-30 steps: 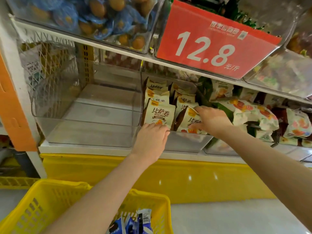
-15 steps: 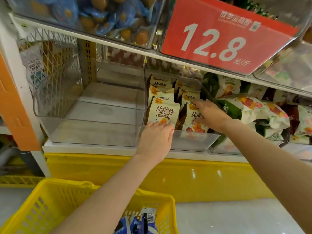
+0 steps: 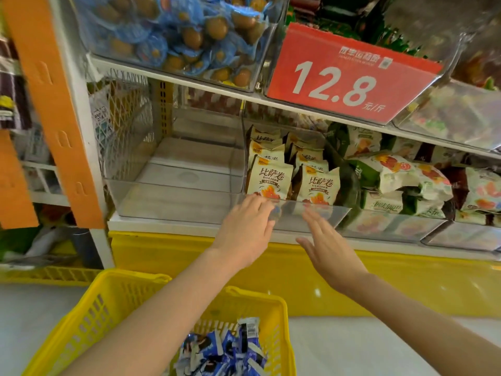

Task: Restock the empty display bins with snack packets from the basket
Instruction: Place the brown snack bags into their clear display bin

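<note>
An empty clear display bin (image 3: pixel 173 204) sits on the lower shelf at the left. Right beside it, a second clear bin (image 3: pixel 311 213) holds upright rows of cream snack packets (image 3: pixel 272 179). My left hand (image 3: pixel 245 232) rests at that bin's front lip, fingers curled over the edge, holding no packet. Just in front of the bin hovers my right hand (image 3: pixel 329 249), fingers spread and empty. Below, the yellow basket (image 3: pixel 105 310) carries several blue and white snack packets (image 3: pixel 221 348); my left forearm crosses over it.
A red 12.8 price sign (image 3: pixel 344 80) hangs on the upper bin. Blue-wrapped egg packets (image 3: pixel 173 36) fill the upper left bin. Green and white packets (image 3: pixel 401 180) fill bins at the right. An orange shelf post (image 3: pixel 54 109) stands left, a yellow base panel (image 3: pixel 298 275) below.
My right hand has pulled out of the packet bin and now hovers in front of it, letting go of the packets. My left hand stayed at the bin's lip. The view shifted left.
</note>
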A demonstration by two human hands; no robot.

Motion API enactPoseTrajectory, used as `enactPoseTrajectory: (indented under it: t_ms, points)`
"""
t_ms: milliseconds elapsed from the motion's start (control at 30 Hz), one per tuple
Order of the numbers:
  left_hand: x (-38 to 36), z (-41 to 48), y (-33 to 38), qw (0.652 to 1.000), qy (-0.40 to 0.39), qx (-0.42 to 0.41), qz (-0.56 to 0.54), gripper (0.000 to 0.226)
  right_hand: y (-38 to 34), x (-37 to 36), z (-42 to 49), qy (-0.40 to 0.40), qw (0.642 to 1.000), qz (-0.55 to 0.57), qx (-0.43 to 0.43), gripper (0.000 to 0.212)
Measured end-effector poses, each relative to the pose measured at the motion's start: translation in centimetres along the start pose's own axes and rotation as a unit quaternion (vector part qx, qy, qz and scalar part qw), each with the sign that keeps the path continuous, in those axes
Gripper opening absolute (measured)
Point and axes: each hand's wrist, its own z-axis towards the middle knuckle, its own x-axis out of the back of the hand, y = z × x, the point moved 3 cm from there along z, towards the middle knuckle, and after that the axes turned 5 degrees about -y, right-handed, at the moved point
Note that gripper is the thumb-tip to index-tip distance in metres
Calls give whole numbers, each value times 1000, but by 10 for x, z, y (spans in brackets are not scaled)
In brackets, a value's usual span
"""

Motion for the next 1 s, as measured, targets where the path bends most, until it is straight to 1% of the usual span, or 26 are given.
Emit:
enactPoseTrajectory:
  t_ms: [67,133,200,267,367,467,567,667,733,767,867,933,1000]
  points:
    - [6,-35,-4,1000,15,6,-20,36,-24,-2,-13,10,999,27,19,51]
    - [10,-74,-14,999,26,29,-18,37,-51,-8,-22,21,997,39,62,40]
    - [12,-112,-38,996,53,72,-20,33,-77,-23,-28,19,992,63,104,33]
    - [12,-145,-71,987,71,143,-28,27,-104,-49,-31,-10,988,79,134,33]
    - [8,-191,-127,963,62,260,-17,22,-146,-105,-35,-86,980,99,152,37]
    - [0,-237,-181,925,9,379,6,26,-183,-171,-42,-189,968,97,136,40]
    - [-16,-280,-219,888,-32,458,-20,28,-213,-234,-54,-321,932,144,93,46]
    - [-35,-311,-234,863,-41,488,-126,24,-236,-280,-66,-416,888,189,44,58]
    - [-45,-324,-235,842,-22,503,-192,20,-249,-301,-71,-439,868,230,23,60]
    - [-47,-327,-235,839,-11,506,-201,22,-254,-309,-71,-444,859,254,13,59]
    - [-53,-331,-237,846,0,502,-179,28,-268,-328,-72,-463,837,292,-17,61]
    - [-55,-332,-239,849,9,497,-178,29,-274,-337,-70,-456,845,277,-23,57]
    - [-55,-331,-239,853,15,489,-180,31,-278,-340,-67,-424,874,237,-14,51]
